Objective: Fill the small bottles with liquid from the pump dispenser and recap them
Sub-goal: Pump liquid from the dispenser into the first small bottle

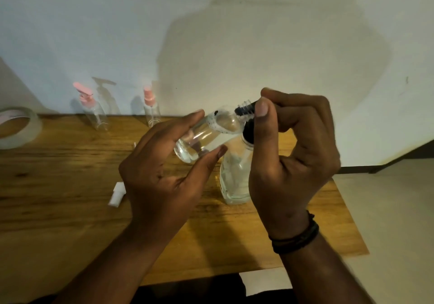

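Note:
My left hand holds a small clear bottle tilted on its side between fingers and thumb, its threaded open neck pointing right. Liquid and foam show inside it. The neck meets the black pump head of the clear dispenser bottle standing on the wooden table. My right hand curls over the black pump head, thumb by the small bottle's neck. Two more small clear bottles with pink tops stand at the table's back edge.
A roll of clear tape lies at the far left of the table. A small white cap-like piece lies near my left wrist. The wall rises right behind the table, and floor shows to the right.

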Demonstrator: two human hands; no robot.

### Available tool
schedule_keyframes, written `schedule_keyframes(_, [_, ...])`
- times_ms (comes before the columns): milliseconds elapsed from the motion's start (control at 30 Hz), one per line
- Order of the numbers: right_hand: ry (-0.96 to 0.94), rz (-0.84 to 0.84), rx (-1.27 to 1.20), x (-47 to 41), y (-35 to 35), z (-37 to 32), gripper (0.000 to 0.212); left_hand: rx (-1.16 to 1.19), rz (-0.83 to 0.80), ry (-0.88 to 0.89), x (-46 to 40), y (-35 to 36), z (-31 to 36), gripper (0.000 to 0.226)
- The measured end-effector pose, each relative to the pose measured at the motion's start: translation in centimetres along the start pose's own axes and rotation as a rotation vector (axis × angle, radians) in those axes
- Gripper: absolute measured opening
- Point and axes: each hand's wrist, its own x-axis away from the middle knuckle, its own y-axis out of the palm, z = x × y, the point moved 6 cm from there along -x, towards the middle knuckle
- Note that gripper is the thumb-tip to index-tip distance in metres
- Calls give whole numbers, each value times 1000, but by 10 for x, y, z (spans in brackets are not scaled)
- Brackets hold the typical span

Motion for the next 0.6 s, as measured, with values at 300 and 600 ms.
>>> schedule_keyframes(300, [-19, 5, 9, 1, -4, -1, 15, 0, 5, 24, 2, 2, 1, 48])
schedule_keyframes(600, [-9, 5, 14, 0, -1, 0, 16, -3, -6, 10, 1, 1, 1, 48])
